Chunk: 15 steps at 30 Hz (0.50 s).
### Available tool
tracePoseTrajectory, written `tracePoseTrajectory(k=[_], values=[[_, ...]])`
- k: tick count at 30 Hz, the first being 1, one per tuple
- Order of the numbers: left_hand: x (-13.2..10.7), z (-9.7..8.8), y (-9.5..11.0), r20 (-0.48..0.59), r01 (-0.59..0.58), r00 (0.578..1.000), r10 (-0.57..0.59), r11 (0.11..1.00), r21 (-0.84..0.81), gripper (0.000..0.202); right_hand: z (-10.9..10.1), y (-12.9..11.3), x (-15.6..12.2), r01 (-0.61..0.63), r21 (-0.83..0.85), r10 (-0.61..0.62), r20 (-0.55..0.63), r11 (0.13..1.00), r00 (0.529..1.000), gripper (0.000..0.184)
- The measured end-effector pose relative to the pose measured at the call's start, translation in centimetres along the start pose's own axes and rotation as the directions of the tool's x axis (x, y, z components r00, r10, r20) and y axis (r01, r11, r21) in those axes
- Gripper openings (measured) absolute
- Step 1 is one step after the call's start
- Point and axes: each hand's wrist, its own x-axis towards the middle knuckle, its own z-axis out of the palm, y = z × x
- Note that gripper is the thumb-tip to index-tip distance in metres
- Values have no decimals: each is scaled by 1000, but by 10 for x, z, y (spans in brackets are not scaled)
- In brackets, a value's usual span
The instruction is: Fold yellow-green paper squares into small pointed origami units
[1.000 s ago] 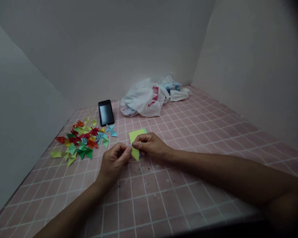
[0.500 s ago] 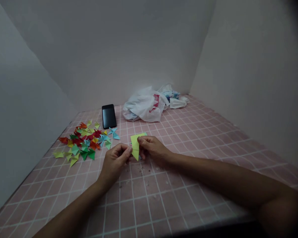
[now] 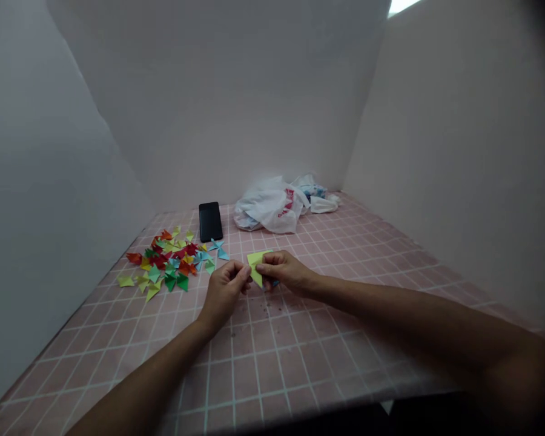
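A yellow-green paper [image 3: 257,267], partly folded to a point, is held just above the pink tiled tabletop [image 3: 300,357] in the middle of the head view. My left hand [image 3: 224,290] pinches its lower left edge with curled fingers. My right hand [image 3: 284,270] pinches its right side, thumb and fingers pressed on the sheet. A bit of blue shows under my right hand; I cannot make out what it is. The two hands almost touch.
A heap of several folded paper shapes [image 3: 166,261] in red, green, yellow and blue lies to the left. A black phone [image 3: 210,221] lies behind it. White plastic bags [image 3: 275,206] sit at the back. White walls close in on three sides.
The view has tilted up, so everything sits lower and smaller in the frame. The hands have stayed on the paper, and less of the sheet shows above the fingers.
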Motion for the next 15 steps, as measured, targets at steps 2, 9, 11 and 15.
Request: tracePoseTrajectory(k=[2, 9, 11, 15], values=[[1, -1, -1, -10, 0, 1000, -1, 999, -46, 25, 2, -5, -3, 12, 33, -11, -36, 999, 999, 34], [0, 2, -1, 37, 95, 995, -87, 952, -292, 36, 20, -13, -15, 84, 126, -69, -114, 988, 991, 46], [-1, 4, 0, 83, 141, 989, -120, 928, -346, 39, 25, -11, -17, 92, 159, -76, -103, 983, 992, 44], [0, 6, 1, 163, 220, 973, -166, 881, -418, 43, 29, -6, -17, 114, 236, -96, -85, 965, 992, 38]])
